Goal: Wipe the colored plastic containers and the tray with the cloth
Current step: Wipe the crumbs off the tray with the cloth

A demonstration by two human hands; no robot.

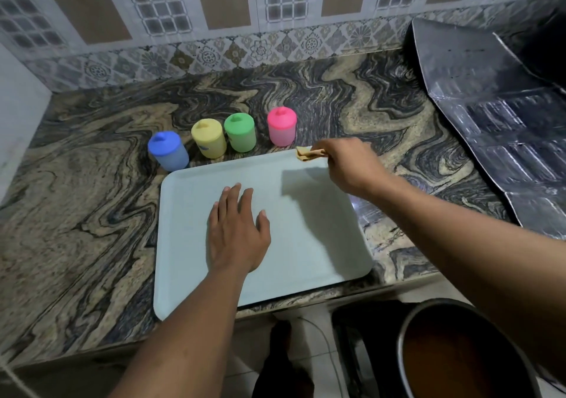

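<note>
A pale blue tray (pixel 321 244) lies on the marbled counter near its front edge. My left hand (pixel 237 232) rests flat on the tray's middle, fingers spread. My right hand (pixel 349 168) is at the tray's far right corner, pinching a small folded yellow-brown cloth (pixel 307 154) against the rim. Behind the tray stand the lidded containers in a row: blue (pixel 169 151), yellow (pixel 209 138), green (pixel 239 132) and pink (pixel 281 126), all upright and apart from both hands.
A crinkled sheet of silver foil (pixel 490 115) covers the counter's right side and wall corner. Below the counter edge at the right stands a large round metal pot (pixel 459 354). A tiled wall runs behind the counter (pixel 76 198).
</note>
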